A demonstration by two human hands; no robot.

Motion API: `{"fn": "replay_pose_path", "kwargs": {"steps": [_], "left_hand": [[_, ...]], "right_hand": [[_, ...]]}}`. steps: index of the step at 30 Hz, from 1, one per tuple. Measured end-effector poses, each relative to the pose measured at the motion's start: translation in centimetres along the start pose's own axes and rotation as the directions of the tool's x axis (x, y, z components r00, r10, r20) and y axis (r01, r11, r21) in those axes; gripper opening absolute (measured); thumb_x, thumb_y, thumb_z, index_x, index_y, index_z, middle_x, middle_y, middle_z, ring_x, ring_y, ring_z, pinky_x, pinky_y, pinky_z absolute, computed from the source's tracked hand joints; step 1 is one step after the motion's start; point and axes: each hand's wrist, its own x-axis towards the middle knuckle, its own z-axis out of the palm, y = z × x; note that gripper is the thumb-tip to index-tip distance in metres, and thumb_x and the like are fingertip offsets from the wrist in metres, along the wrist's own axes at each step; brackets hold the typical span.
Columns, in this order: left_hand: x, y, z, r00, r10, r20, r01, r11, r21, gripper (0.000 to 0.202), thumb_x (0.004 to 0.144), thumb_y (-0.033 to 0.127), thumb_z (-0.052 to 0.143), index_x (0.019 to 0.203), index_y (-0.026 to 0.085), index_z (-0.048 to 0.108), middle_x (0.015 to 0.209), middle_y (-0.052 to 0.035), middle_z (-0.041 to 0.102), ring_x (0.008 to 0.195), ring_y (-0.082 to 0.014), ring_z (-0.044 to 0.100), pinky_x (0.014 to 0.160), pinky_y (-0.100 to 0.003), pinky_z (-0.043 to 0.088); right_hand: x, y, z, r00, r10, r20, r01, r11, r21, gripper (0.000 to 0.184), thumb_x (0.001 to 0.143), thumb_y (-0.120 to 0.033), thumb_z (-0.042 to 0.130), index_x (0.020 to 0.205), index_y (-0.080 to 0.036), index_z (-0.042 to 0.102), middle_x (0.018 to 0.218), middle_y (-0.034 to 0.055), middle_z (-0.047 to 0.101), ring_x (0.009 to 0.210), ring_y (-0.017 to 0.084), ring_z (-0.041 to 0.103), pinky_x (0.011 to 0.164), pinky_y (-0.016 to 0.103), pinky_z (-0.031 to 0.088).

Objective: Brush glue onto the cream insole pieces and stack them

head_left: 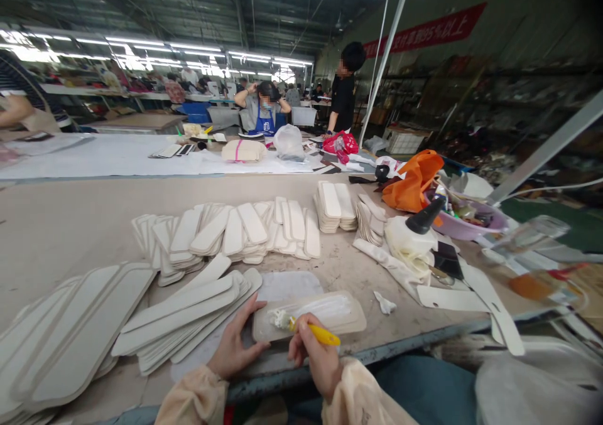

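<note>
A brush with a yellow handle (325,335) is in my right hand (316,353), fingers closed round it. Its pale, white-coated bristles (281,319) rest on the left part of a flat, rounded cream panel (306,329). White wet-looking streaks (330,309) run along the panel's middle. My left hand (238,343) lies at the panel's left end, thumb and fingers spread apart and touching its edge. Just beyond is a whitish sheet (292,284), partly under the panel. A fanned stack of long cream strips (188,315) lies beside my left hand.
Larger rounded panels (80,337) are piled at left; smaller strips (245,230) lie in rows behind. At right are a white bottle with a black nozzle (409,236), a crumpled scrap (385,302), a purple basin (471,221) and an orange bag (412,180). Co-workers are beyond the table.
</note>
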Motion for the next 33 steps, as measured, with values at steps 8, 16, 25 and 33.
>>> {"fn": "replay_pose_path", "kwargs": {"steps": [8, 16, 25, 33], "left_hand": [[-0.1, 0.0, 0.1, 1.0, -0.003, 0.002, 0.003, 1.0, -0.018, 0.089, 0.074, 0.042, 0.07, 0.147, 0.021, 0.023, 0.131, -0.0143, 0.057, 0.12, -0.0283, 0.055, 0.105, -0.049, 0.042], [-0.1, -0.2, 0.2, 1.0, 0.005, 0.002, -0.005, 1.0, -0.027, 0.09, 0.073, 0.043, 0.071, 0.146, 0.021, 0.024, 0.13, -0.0146, 0.058, 0.12, -0.0293, 0.055, 0.105, -0.049, 0.042], [0.0, -0.4, 0.0, 1.0, 0.008, 0.02, -0.009, 1.0, 0.021, 0.084, 0.074, 0.04, 0.071, 0.144, 0.019, 0.03, 0.132, -0.0153, 0.056, 0.125, -0.0308, 0.051, 0.108, -0.048, 0.038], [-0.1, -0.5, 0.2, 1.0, 0.011, -0.004, -0.011, 1.0, -0.017, 0.088, 0.074, 0.038, 0.071, 0.146, 0.028, 0.022, 0.131, -0.0102, 0.058, 0.119, -0.0269, 0.057, 0.103, -0.044, 0.045]], "right_hand": [[-0.1, -1.0, 0.5, 0.999, -0.016, 0.05, 0.01, 0.993, 0.115, 0.045, 0.088, -0.065, 0.049, 0.077, -0.021, 0.044, 0.051, -0.0033, 0.057, 0.04, 0.008, 0.043, 0.041, 0.017, 0.034], [0.9, 1.0, 0.7, 1.0, -0.018, 0.003, 0.018, 1.0, 0.002, 0.047, 0.087, -0.065, 0.051, 0.076, -0.019, 0.048, 0.05, -0.003, 0.057, 0.04, 0.007, 0.043, 0.041, 0.017, 0.032], [-0.1, -0.5, -2.0, 0.987, -0.146, -0.073, 0.142, 0.988, -0.054, 0.039, 0.094, -0.056, 0.046, 0.077, -0.021, 0.047, 0.053, -0.003, 0.057, 0.045, 0.008, 0.045, 0.045, 0.018, 0.035], [0.1, 1.0, 1.9, 0.988, -0.093, 0.12, 0.112, 0.979, -0.168, 0.04, 0.093, -0.056, 0.046, 0.08, -0.019, 0.054, 0.053, -0.0021, 0.057, 0.043, 0.009, 0.046, 0.044, 0.019, 0.038]]}}
